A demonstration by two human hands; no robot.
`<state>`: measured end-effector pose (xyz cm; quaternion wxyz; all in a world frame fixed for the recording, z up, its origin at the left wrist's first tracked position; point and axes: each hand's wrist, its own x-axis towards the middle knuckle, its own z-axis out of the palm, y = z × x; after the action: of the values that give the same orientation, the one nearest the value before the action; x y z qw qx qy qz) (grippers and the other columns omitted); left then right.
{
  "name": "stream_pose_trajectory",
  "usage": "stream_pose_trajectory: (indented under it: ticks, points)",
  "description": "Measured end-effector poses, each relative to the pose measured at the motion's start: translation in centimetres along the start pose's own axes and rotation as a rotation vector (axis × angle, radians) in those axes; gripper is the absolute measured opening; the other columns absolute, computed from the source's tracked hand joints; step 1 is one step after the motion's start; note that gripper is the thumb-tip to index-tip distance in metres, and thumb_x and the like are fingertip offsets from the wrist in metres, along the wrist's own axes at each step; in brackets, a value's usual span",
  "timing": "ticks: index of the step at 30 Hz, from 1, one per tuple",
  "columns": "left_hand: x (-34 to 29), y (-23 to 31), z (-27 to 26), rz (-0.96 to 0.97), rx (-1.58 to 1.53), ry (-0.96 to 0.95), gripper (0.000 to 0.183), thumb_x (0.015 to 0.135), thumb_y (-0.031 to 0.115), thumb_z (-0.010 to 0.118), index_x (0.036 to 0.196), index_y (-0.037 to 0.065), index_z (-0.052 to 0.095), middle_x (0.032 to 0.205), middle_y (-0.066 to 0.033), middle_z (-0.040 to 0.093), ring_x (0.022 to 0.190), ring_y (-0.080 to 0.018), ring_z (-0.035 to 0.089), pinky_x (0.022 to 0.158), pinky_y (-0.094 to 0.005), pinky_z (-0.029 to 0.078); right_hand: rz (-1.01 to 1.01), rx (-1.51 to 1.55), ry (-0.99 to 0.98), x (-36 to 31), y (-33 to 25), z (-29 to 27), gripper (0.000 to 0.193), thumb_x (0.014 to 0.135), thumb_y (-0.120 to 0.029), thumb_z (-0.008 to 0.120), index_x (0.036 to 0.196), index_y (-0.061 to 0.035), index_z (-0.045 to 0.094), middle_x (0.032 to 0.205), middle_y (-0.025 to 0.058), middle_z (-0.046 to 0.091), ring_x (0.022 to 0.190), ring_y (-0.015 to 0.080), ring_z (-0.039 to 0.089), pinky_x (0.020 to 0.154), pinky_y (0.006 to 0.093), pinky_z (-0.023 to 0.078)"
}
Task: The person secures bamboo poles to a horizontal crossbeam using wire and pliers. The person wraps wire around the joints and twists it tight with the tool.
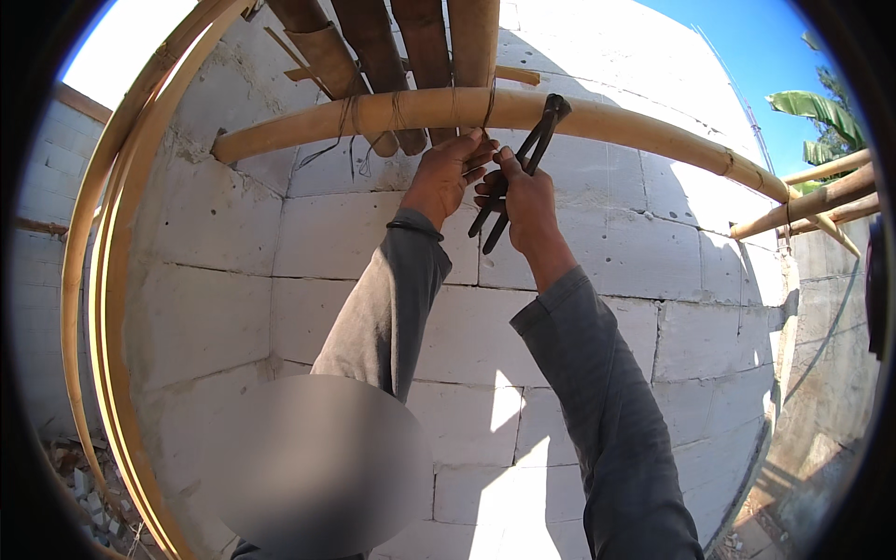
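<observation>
Both arms reach up to a horizontal bamboo pole. My left hand is closed just below it, its fingertips pinching a thin dark tie wire that loops round the pole. Close beside it, my right hand is wrapped round black pincers. Their jaws point upward in front of the pole, and the two handles stick out below the hand. The right fingertips are near the wire; whether they touch it I cannot tell. Other wire ties circle the pole to the left, with loose ends hanging.
Several dark bamboo lengths rest across the pole above. Behind stands a white block wall. Long bent bamboo strips rise at the left. More bamboo poles cross at the right, and rubble lies at the lower left.
</observation>
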<state>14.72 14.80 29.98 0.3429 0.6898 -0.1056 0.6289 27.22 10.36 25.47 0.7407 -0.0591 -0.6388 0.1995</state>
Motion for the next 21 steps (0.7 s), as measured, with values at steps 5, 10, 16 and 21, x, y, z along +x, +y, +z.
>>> stream_pose_trajectory:
  ticks: [5, 10, 16, 21]
  points:
    - [0.0, 0.1, -0.9, -0.010, -0.083, -0.065, 0.030, 0.081, 0.029, 0.079, 0.102, 0.013, 0.067, 0.089, 0.0000, 0.064, 0.089, -0.0134, 0.057, 0.081, -0.0320, 0.045, 0.177, -0.312, -0.099, -3.9, -0.9, -3.0, 0.039, 0.097, -0.035, 0.053, 0.102, 0.0018, 0.064, 0.077, 0.0097, 0.066, 0.070, 0.0168, 0.061, 0.071, 0.0326, 0.045]
    - [0.4, 0.9, 0.8, 0.181, 0.311, 0.123, 0.020, 0.079, 0.022, 0.078, 0.090, 0.008, 0.069, 0.078, 0.0008, 0.065, 0.072, -0.0121, 0.060, 0.075, -0.0312, 0.050, 0.264, -0.455, -0.126, -4.9, -2.5, -5.4, 0.030, 0.096, -0.027, 0.055, 0.106, 0.0005, 0.061, 0.079, 0.0082, 0.065, 0.070, 0.0144, 0.062, 0.058, 0.0314, 0.040]
    - [0.4, 1.1, 3.4, 0.708, 1.773, 0.549, 0.012, 0.077, 0.011, 0.066, 0.082, 0.002, 0.072, 0.077, -0.0109, 0.070, 0.073, -0.0281, 0.069, 0.068, -0.0396, 0.053, 0.284, -0.493, -0.118, -4.6, -2.6, -4.9, 0.021, 0.094, -0.016, 0.054, 0.104, 0.0018, 0.055, 0.086, 0.0089, 0.061, 0.072, 0.0188, 0.064, 0.057, 0.0341, 0.053]
    - [-0.3, 0.7, 2.8, 0.539, 1.221, 0.534, 0.016, 0.077, 0.010, 0.064, 0.082, -0.002, 0.073, 0.076, -0.0155, 0.070, 0.072, -0.0312, 0.069, 0.069, -0.0427, 0.052, 0.237, -0.654, -0.097, -1.7, -0.7, -3.5, 0.021, 0.092, -0.012, 0.055, 0.104, 0.0052, 0.054, 0.085, 0.0103, 0.058, 0.072, 0.0213, 0.062, 0.063, 0.0404, 0.060]
